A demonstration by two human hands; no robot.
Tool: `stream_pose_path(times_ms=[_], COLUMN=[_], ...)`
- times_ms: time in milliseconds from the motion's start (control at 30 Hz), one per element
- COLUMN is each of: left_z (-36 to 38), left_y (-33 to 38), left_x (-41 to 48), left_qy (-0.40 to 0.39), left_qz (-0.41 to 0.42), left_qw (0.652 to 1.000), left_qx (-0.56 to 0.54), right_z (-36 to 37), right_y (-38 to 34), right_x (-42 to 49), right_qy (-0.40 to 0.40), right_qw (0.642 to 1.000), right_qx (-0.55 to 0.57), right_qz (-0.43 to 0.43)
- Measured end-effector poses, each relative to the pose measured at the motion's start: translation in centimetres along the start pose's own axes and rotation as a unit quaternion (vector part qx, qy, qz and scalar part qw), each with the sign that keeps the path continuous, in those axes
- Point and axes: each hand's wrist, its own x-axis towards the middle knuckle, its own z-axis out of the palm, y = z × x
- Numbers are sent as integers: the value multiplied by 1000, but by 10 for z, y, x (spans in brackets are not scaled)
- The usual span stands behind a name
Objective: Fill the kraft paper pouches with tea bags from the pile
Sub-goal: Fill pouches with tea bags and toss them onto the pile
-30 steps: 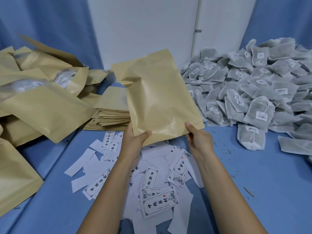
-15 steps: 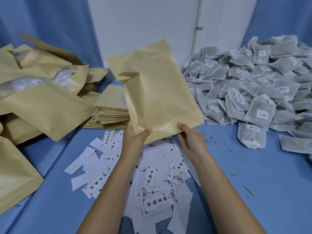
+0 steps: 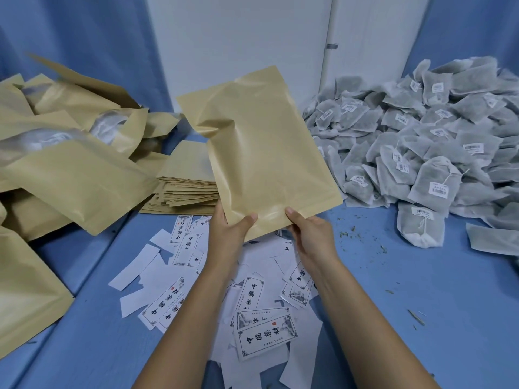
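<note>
Closer together than a second ago, the fingers (image 3: 248, 219) of the left hand (image 3: 227, 234) and right hand (image 3: 311, 240) clamp the lower edge of the kraft pouch (image 3: 266, 153), held upright above printed labels (image 3: 265, 336) strewn on the blue tabletop (image 3: 421, 290). The tea bag pile (image 3: 421, 141) lies right, filled pouches (image 3: 78, 181) left, a white wall (image 3: 238, 37) behind.

A white wall (image 3: 238, 51) fills the back, with a pale vertical strip (image 3: 327, 80) running down it. Blue cloth (image 3: 70, 37) hangs at left and right. The surface (image 3: 421, 290) is blue too, under soft, even light.
</note>
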Motion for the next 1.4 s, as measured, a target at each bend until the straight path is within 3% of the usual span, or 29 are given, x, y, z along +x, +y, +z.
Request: stream_pose_path(times_ms=[300,433,600,733,900,1033,1167,1300,1400], left_z=[7,12,16,17,20,21,24,23,23], left_y=[-4,-10,-14,-15,-16,-16,-14,-12,-11], left_x=[0,-2,-2,-4,-7,-7,-11,-8,-9], left_qy=[-2,-8,-4,-2,8,6,7,11,15], left_qz=[10,-32,-56,-42,-41,-56,-70,-80,-80], left_qw=[1000,998,996,997,998,996,995,995,994], left_qx=[-19,-62,-69,-64,-38,-64,-68,-62,-74], right_z=[2,8,8,12,15,20,23,21,23], right_y=[5,9,13,15,14,22,23,22,21], right_x=[-4,-11,-9,-17,-20,-23,-24,-27,-30], right_qy=[-25,-55,-30,-101,-88,-124,-86,-140,-126], right_qw=[999,998,996,993,994,990,990,986,987], right_qx=[-28,-28,-79,-55,-67,-62,-114,-87,-100], right_qz=[-5,10,10,13,1,30,17,20,4])
